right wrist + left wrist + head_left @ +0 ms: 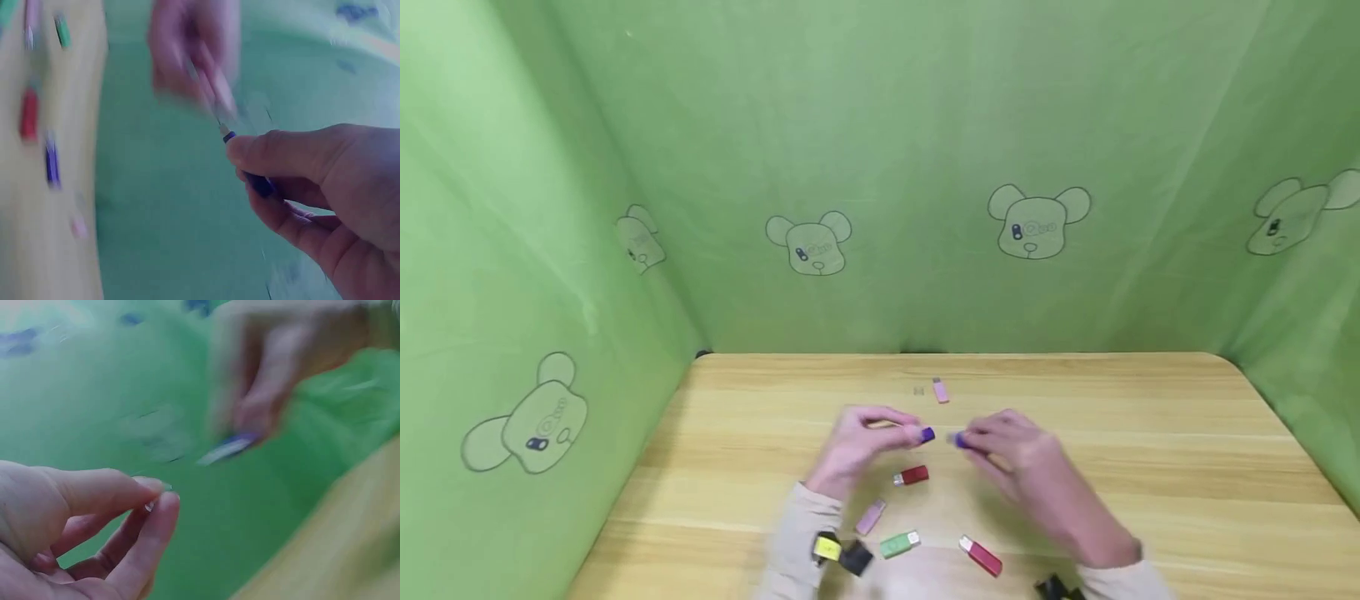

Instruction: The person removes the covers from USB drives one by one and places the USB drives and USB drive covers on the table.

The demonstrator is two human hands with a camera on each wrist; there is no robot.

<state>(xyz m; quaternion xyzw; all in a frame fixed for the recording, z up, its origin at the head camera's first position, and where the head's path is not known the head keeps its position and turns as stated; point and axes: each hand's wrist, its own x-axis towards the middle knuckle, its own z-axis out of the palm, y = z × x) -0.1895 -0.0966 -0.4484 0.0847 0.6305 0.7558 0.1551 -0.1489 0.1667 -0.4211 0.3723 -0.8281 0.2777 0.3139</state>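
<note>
My right hand (1030,458) pinches a blue USB stick (259,185) between thumb and fingers, its metal plug bare and pointing at the other hand. Facing it across a small gap, my left hand (861,442) holds a small clear cap (149,506) at its fingertips, mostly covered by them. Both hands are above the table. A second blue USB stick (928,434) lies on the table; in the head view the left fingertips overlap its end.
Around the hands on the wooden table (1150,400) lie two red USB sticks (912,476), a green one (899,544) and two pink ones (941,391). A small clear piece (919,391) lies beside the far pink stick. Green curtains (910,125) stand behind the table.
</note>
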